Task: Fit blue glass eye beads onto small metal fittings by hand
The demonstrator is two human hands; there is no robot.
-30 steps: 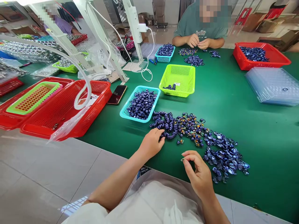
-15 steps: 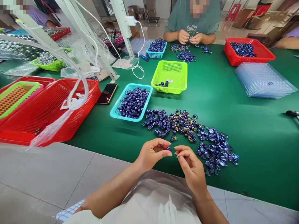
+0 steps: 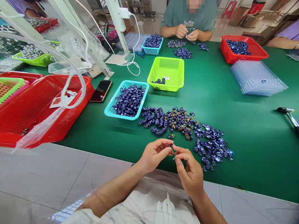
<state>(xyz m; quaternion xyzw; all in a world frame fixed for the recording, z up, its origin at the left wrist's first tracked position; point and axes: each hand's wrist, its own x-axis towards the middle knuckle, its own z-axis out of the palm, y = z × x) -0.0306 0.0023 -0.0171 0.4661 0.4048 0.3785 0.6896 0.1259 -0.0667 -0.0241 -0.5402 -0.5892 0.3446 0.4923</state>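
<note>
My left hand [image 3: 155, 154] pinches a small dark blue bead [image 3: 171, 145] between thumb and fingers. My right hand [image 3: 188, 169] is closed in a pinch on a tiny metal piece [image 3: 174, 158], its fingertips touching the left hand's over the near edge of the green table [image 3: 245, 124]. Just beyond the hands lie three piles: strung dark blue beads [image 3: 155, 119], small multicoloured pieces [image 3: 181, 119], and flat blue charms [image 3: 211, 146].
A teal basket of blue beads [image 3: 128, 100], a lime basket [image 3: 166, 74] and a phone [image 3: 101, 91] sit behind the piles. Red baskets [image 3: 42, 105] stand at left, clear trays [image 3: 257, 81] and a red basket [image 3: 243, 49] at right. Across the table a person's hands [image 3: 187, 32] work on beads.
My left hand left the strung bead pile with a bead and came to meet my right hand near the table edge. The view shifted left and down a little.
</note>
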